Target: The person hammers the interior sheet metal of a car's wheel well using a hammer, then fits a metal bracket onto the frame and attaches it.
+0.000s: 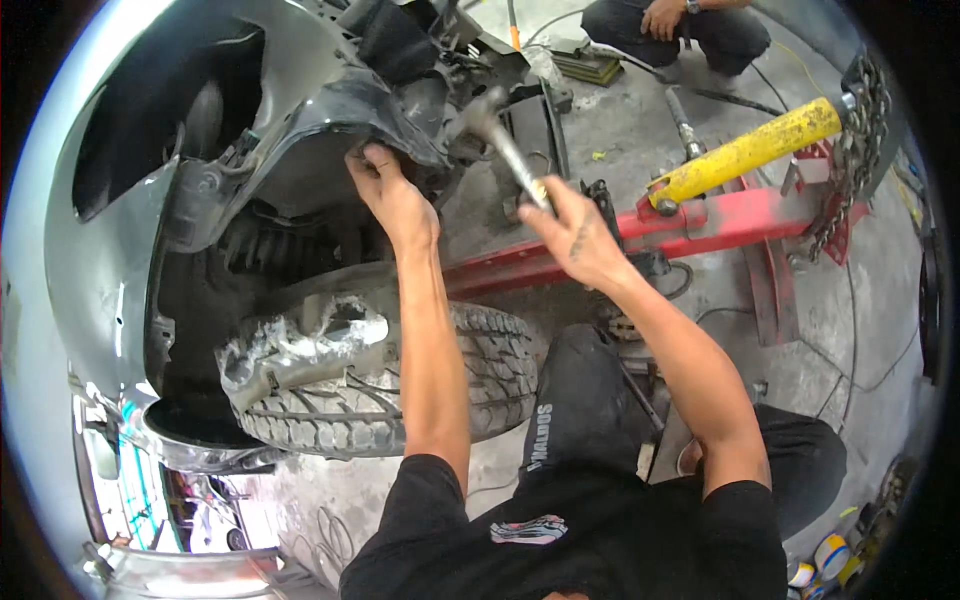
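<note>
Hammer (513, 153) in the upper middle of the view, raised at a slant above a concrete floor (640, 135); its metal head, slightly blurred, is up beside the right end of a dark, curved car panel (345, 107). Whether head and panel touch, I cannot tell. The right hand (582, 237) has its grip closed around the lower end of the handle. The left hand (393, 198) reaches up to the underside of the panel's arched edge, fingers bent; I cannot tell whether its grip is pinched on anything there.

Below the left forearm, a wheel with a chunky black tire (495, 390) lies on its side, and a scuffed grey metal piece (290, 350) rests on top of it. Grey car bodywork (105, 275) curves down the left side. On the right, a red steel beam (720, 222) stretches across the floor, with a yellow cylinder (755, 148) slanting above it toward a hanging chain (850, 150). At the top, another person crouches, one hand (664, 18) low near the knees. Several cans (830, 555) are gathered at lower right.
</note>
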A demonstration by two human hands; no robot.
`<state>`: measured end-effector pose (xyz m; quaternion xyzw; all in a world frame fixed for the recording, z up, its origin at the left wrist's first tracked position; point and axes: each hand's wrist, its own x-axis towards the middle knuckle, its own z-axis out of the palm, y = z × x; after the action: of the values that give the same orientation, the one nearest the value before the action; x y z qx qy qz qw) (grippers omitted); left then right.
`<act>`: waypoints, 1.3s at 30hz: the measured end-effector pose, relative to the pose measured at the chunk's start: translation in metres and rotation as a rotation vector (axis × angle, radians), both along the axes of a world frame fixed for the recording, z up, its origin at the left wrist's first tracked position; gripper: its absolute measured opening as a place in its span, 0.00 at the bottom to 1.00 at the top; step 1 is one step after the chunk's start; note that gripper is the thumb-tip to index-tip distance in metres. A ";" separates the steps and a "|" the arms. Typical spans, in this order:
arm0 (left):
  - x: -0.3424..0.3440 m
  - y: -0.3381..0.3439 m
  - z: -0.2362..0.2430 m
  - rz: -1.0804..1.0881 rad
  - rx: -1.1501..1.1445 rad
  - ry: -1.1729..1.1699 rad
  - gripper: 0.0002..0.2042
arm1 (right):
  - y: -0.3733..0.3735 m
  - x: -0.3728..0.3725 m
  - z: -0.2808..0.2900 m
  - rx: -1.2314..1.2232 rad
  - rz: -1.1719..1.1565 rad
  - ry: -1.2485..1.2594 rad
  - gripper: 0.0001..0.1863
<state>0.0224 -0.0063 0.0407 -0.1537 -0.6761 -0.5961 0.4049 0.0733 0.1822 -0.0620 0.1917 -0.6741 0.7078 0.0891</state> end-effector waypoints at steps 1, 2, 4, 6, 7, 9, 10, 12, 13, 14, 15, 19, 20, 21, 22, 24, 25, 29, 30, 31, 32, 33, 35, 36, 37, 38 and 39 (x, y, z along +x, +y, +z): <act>0.000 -0.001 0.004 -0.001 -0.006 -0.003 0.19 | 0.002 -0.002 0.007 -0.135 -0.018 -0.122 0.16; 0.000 -0.003 0.005 -0.001 0.015 -0.019 0.19 | 0.004 -0.002 0.023 -0.265 -0.041 -0.254 0.16; -0.010 0.013 -0.003 -0.036 0.047 -0.033 0.18 | -0.030 -0.018 -0.004 -0.395 -0.281 -0.198 0.15; -0.005 0.005 0.002 -0.123 0.128 -0.058 0.18 | -0.057 0.006 0.005 -0.064 0.054 -0.089 0.16; -0.011 0.010 -0.001 -0.067 0.065 -0.003 0.18 | -0.034 -0.006 0.002 0.060 -0.009 -0.025 0.17; -0.004 0.004 0.005 -0.052 0.064 0.003 0.18 | -0.003 -0.015 0.012 -0.008 0.035 0.002 0.17; -0.003 0.003 0.008 -0.059 0.064 -0.005 0.19 | 0.001 -0.019 0.013 -0.061 -0.018 0.085 0.17; -0.006 0.015 0.004 -0.089 0.074 -0.013 0.19 | -0.003 -0.016 0.020 -0.153 -0.091 -0.111 0.16; -0.010 0.026 0.001 -0.113 0.081 -0.009 0.19 | -0.015 -0.017 0.005 -0.113 -0.171 -0.056 0.16; -0.012 0.022 0.002 -0.120 0.081 0.000 0.20 | -0.031 -0.010 0.010 -0.078 -0.233 0.001 0.16; -0.014 0.017 0.001 -0.122 0.076 -0.006 0.20 | -0.040 0.003 0.011 -0.042 0.047 -0.199 0.15; -0.011 -0.008 0.015 -0.118 0.034 -0.010 0.20 | 0.003 -0.023 0.010 0.071 -0.026 0.097 0.15; -0.007 -0.012 0.018 -0.110 0.019 -0.028 0.20 | 0.006 -0.025 0.015 -0.085 -0.056 0.026 0.15; -0.010 -0.005 0.016 -0.085 0.015 -0.022 0.18 | 0.014 -0.024 0.022 -0.316 -0.085 -0.169 0.15; -0.011 0.002 0.014 -0.087 0.021 -0.026 0.18 | 0.015 -0.024 0.029 -0.548 -0.112 -0.361 0.14; -0.019 0.033 0.005 -0.126 0.050 -0.031 0.16 | -0.013 -0.047 -0.011 -0.504 -0.411 -0.091 0.14; -0.025 0.039 -0.004 -0.158 0.050 -0.060 0.16 | -0.040 -0.072 -0.055 0.096 -0.615 0.565 0.14; -0.010 -0.004 0.002 -0.091 0.058 -0.060 0.14 | -0.005 -0.030 0.016 0.067 0.041 0.086 0.15; -0.009 -0.004 0.004 -0.086 0.069 -0.058 0.14 | 0.003 -0.030 0.020 0.047 -0.011 0.108 0.15; -0.010 -0.005 0.008 -0.081 0.092 -0.048 0.13 | -0.003 -0.031 0.019 -0.079 -0.090 0.041 0.15; -0.017 0.006 0.007 -0.102 0.129 -0.039 0.13 | -0.002 -0.035 0.015 -0.189 -0.194 -0.023 0.16; -0.019 0.007 0.004 -0.098 0.148 -0.030 0.13 | -0.013 -0.027 0.013 -0.203 -0.164 -0.069 0.16; -0.018 0.004 0.000 -0.027 0.056 -0.035 0.13 | -0.040 0.003 0.007 0.030 -0.044 0.093 0.17; -0.015 -0.001 -0.002 -0.019 0.075 -0.025 0.13 | -0.043 0.014 0.008 0.009 -0.009 -0.027 0.11; -0.013 -0.004 -0.004 -0.019 0.082 -0.053 0.13 | -0.032 0.013 0.010 0.030 0.013 -0.042 0.11; -0.014 -0.004 -0.002 -0.018 0.094 -0.064 0.12 | -0.013 0.005 0.019 0.056 0.037 -0.040 0.11; -0.007 -0.003 0.000 -0.056 0.104 -0.070 0.13 | -0.007 0.005 0.025 0.042 0.010 -0.003 0.11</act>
<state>0.0150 -0.0090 0.0406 -0.1303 -0.6533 -0.6465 0.3718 0.0784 0.1754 -0.0366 0.1957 -0.6879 0.6942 0.0805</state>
